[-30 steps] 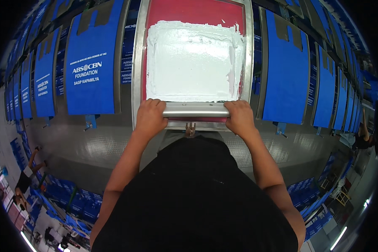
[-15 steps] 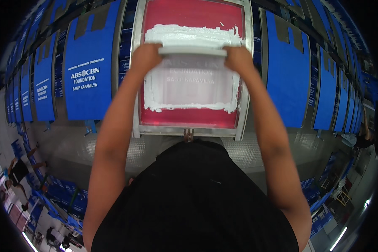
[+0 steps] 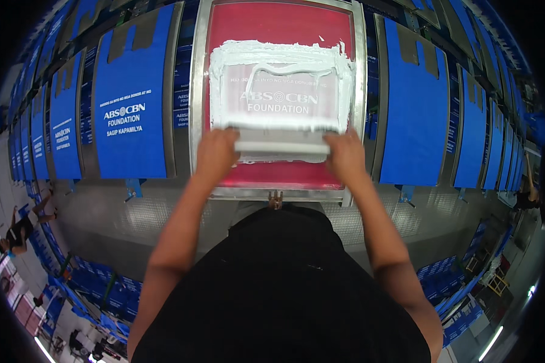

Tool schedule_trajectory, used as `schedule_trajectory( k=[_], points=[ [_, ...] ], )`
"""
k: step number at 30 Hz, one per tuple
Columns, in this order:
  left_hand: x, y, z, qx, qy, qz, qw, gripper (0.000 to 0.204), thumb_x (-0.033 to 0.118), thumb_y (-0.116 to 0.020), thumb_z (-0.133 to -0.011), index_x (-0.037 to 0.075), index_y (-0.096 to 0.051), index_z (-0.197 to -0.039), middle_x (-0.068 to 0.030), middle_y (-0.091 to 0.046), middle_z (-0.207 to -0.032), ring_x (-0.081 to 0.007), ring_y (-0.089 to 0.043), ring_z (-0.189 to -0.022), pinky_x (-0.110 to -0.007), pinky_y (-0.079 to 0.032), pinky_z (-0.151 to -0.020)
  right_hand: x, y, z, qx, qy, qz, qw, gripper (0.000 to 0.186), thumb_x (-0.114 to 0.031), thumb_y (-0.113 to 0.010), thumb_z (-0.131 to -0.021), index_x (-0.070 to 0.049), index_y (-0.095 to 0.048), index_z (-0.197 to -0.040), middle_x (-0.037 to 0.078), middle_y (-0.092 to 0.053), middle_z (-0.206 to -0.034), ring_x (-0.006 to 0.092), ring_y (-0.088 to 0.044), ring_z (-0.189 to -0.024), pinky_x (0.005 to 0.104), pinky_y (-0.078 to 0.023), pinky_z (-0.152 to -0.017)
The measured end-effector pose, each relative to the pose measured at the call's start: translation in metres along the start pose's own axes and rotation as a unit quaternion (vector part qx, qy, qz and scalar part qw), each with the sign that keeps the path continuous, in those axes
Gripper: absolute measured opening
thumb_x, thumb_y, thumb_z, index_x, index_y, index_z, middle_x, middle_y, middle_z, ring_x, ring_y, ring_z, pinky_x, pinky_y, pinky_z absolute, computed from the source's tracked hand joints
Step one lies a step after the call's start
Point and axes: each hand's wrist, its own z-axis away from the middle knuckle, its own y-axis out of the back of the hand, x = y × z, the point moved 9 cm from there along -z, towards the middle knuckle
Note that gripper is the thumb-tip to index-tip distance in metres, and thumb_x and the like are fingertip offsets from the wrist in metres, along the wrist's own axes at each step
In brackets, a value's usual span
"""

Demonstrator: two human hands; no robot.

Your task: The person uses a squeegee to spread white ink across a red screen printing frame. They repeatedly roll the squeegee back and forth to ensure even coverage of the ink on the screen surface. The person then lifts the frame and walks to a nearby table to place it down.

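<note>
A screen-printing frame (image 3: 360, 91) with a metal border and red mesh (image 3: 284, 21) lies in front of me. Thick white ink (image 3: 248, 49) rings its printed design. My left hand (image 3: 219, 154) and my right hand (image 3: 345, 154) are wrapped round the two ends of a wide squeegee (image 3: 281, 147). The squeegee lies level across the near part of the mesh, with a ridge of white ink along its far edge. Pale lettering shows on the mesh beyond it. Motion blurs the squeegee's blade slightly.
Blue printed bag panels (image 3: 133, 97) lie on boards in a row to the left, and more blue panels (image 3: 413, 109) to the right. A metal clamp (image 3: 276, 199) sits at the frame's near edge. At the far left a person (image 3: 21, 233) is visible.
Both hands have pulled the squeegee toward me, from the far part of the mesh to its near part. More lettering now shows beyond it, and a curved ink line lies at the far side.
</note>
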Motion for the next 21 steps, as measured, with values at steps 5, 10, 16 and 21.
schedule_trajectory(
  k=[5, 10, 16, 21],
  points=[
    [-0.046, 0.032, -0.159, -0.065, 0.061, -0.084, 0.993, 0.034, 0.033, -0.075, -0.072, 0.011, -0.07, -0.097, -0.0149, -0.069, -0.084, -0.0313, -0.066, -0.085, -0.042, -0.052, -0.074, 0.049, 0.029, -0.158, -0.063, -0.051, 0.063, 0.995, 0.038, -0.012, -0.062, -0.068, -0.017, -0.068, -0.105, 0.01, -0.069, -0.094, 0.0286, -0.066, -0.091, 0.0432, -0.048, -0.087],
    [-0.04, 0.037, -0.112, -0.065, 0.048, -0.073, 0.994, 0.047, 0.042, -0.074, -0.073, 0.006, -0.069, -0.103, -0.0163, -0.069, -0.089, -0.0333, -0.066, -0.084, -0.043, -0.051, -0.077, 0.03, 0.04, -0.11, -0.134, -0.093, 0.025, 0.986, 0.04, -0.012, -0.06, -0.068, -0.018, -0.067, -0.108, 0.01, -0.069, -0.094, 0.0304, -0.066, -0.09, 0.0415, -0.053, -0.079],
    [0.032, 0.006, 0.058, 0.006, -0.033, 0.015, 0.999, 0.038, -0.001, -0.069, -0.054, 0.005, -0.064, -0.091, -0.0109, -0.064, -0.086, -0.0297, -0.059, -0.084, -0.042, -0.046, -0.078, -0.023, 0.013, 0.043, -0.057, -0.02, -0.034, 0.998, 0.039, 0.0, -0.063, -0.063, -0.008, -0.068, -0.1, 0.013, -0.068, -0.085, 0.0315, -0.064, -0.086, 0.0516, -0.036, -0.105],
    [-0.021, 0.0, -0.073, -0.066, 0.034, -0.054, 0.996, 0.032, 0.01, -0.071, -0.064, 0.009, -0.069, -0.096, -0.0156, -0.067, -0.082, -0.035, -0.063, -0.08, -0.043, -0.051, -0.073, 0.028, 0.006, -0.064, -0.07, -0.047, 0.04, 0.996, 0.042, -0.003, -0.063, -0.063, -0.014, -0.068, -0.104, 0.016, -0.067, -0.081, 0.0328, -0.064, -0.082, 0.048, -0.041, -0.099]
  ],
)
